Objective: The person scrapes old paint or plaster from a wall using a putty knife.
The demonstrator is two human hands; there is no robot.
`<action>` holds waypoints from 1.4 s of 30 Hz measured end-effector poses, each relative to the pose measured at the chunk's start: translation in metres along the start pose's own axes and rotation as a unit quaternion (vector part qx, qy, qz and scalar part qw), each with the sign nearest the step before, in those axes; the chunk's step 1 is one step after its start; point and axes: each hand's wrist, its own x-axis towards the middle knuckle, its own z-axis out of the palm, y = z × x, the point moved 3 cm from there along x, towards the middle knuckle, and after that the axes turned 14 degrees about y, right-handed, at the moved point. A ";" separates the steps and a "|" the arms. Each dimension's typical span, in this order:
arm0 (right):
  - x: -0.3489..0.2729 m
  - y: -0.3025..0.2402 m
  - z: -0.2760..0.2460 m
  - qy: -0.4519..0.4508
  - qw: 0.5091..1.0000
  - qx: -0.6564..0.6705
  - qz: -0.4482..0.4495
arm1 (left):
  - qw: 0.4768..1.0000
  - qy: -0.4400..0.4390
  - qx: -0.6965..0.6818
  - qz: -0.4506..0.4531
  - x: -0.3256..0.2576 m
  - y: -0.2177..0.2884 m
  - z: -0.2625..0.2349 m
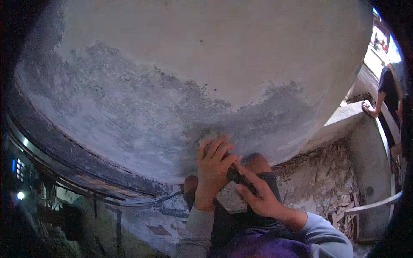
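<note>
A dark handheld tool point(234, 174), mostly hidden, is gripped by the right hand point(260, 198). Its far end's kinda covered by the left hand point(216, 162), fingers curled; can't tell if that's clamped. Both are held right by a big pale, grey-patched surface point(206, 81). Way off right, a ledge point(345, 113) is touched by a co-worker point(390, 86).

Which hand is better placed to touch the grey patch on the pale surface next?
Probably the left hand: its fingers show nearer the grey patch, while the right hand sits lower in the picture, apparently gripping a dark object.
</note>
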 end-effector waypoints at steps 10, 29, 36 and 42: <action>-0.057 0.026 -0.054 -0.117 0.960 -0.067 0.244 | 0.929 -0.176 0.270 -0.180 -0.189 -0.120 -0.016; -0.037 -0.013 -0.095 0.080 0.996 -0.023 0.040 | 0.601 -0.698 0.281 -0.269 -0.175 -0.070 0.011; -0.021 -0.012 -0.113 0.208 0.957 -0.178 -0.095 | 0.973 -0.070 0.051 -0.215 0.001 0.064 -0.001; -0.008 -0.004 -0.097 0.182 0.945 -0.218 -0.162 | 0.994 -0.003 0.084 0.074 0.037 0.086 0.046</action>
